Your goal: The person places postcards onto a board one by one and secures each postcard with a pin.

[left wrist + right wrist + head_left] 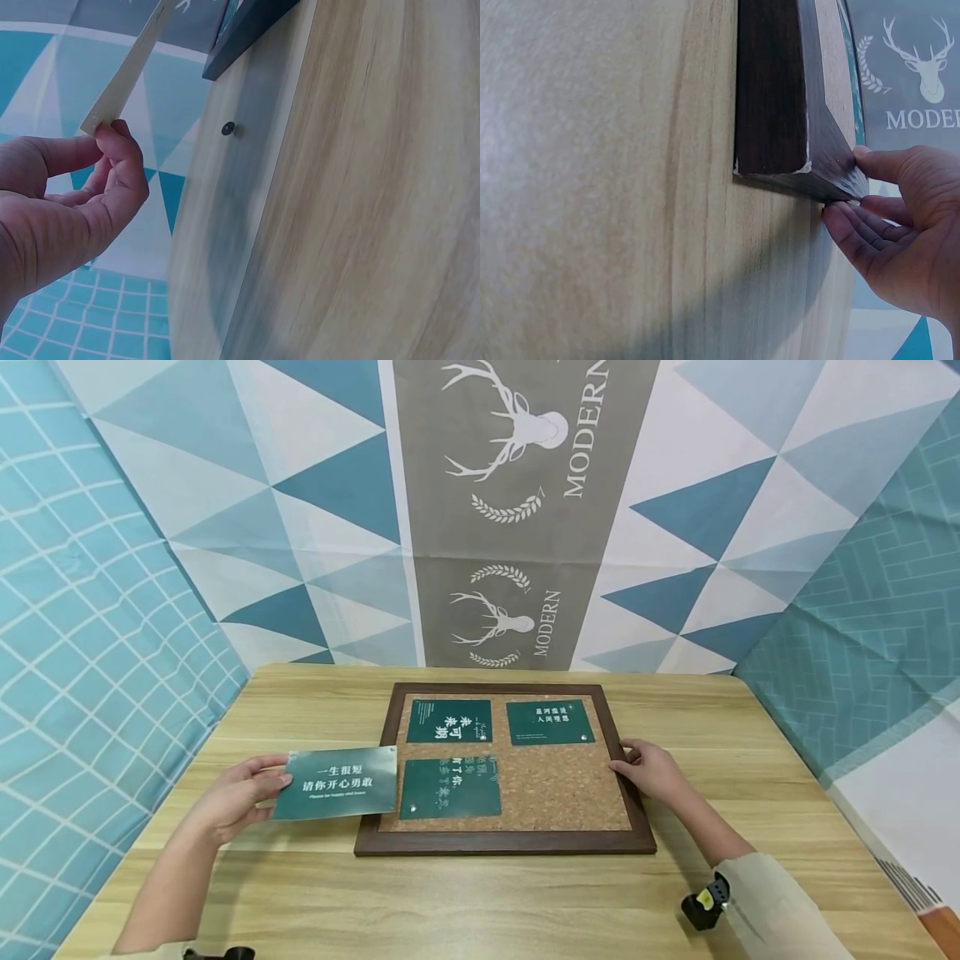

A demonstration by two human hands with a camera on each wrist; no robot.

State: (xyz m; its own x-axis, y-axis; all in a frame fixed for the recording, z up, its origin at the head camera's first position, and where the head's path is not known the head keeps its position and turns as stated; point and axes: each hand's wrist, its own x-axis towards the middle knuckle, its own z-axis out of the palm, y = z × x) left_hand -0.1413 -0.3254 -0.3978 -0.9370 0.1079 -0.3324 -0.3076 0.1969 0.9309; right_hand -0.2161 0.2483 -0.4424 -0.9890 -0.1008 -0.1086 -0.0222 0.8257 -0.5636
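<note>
My left hand (234,795) pinches the left edge of a green postcard (341,802) printed with white text, its right end reaching over the left frame of the cork board (566,793). Seen edge-on in the left wrist view, the same postcard (126,84) is between thumb and fingers. At the board's right side my right hand (651,767) grips the dark brown wooden frame (829,139), thumb on top and fingers against the outer side. Three green cards lie on the cork: one upper left (450,710), one upper right (551,731), one lower left (450,793).
Under the board is a light wood-grain table (480,906). A small dark pushpin (229,129) stands on the tabletop near the board's left side. Behind the table hangs a patterned cloth (517,527) with deer heads and triangles. Bare cork shows at the board's lower right.
</note>
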